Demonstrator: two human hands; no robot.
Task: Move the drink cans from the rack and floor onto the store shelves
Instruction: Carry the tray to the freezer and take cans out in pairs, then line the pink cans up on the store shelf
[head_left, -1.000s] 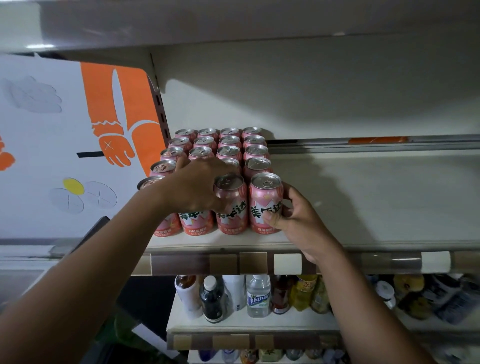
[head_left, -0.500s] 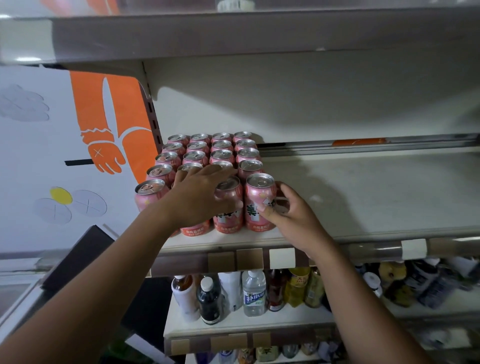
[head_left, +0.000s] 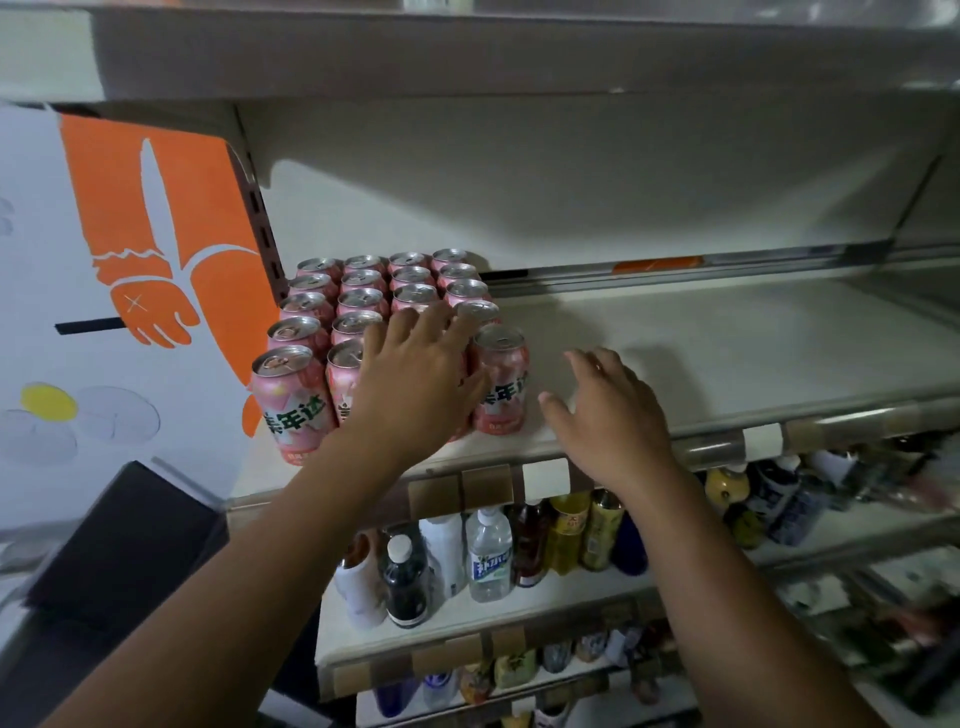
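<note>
left hand (head_left: 415, 384) spread flat on front cans (head_left: 358, 301), 4 wide | right hand (head_left: 608, 410) fingers straight, holding nothing, just right of them | shelf (head_left: 727, 353) under both

1. Poster (head_left: 130, 260): white, with an orange arm and hand drawn on it, far left.
2. Black box (head_left: 130, 535): just below the poster, lower left.
3. Bottles (head_left: 488, 556): upright in a row, low centre; one is clear with a blue label.
4. Orange strip (head_left: 657, 264): flat, back right.
</note>
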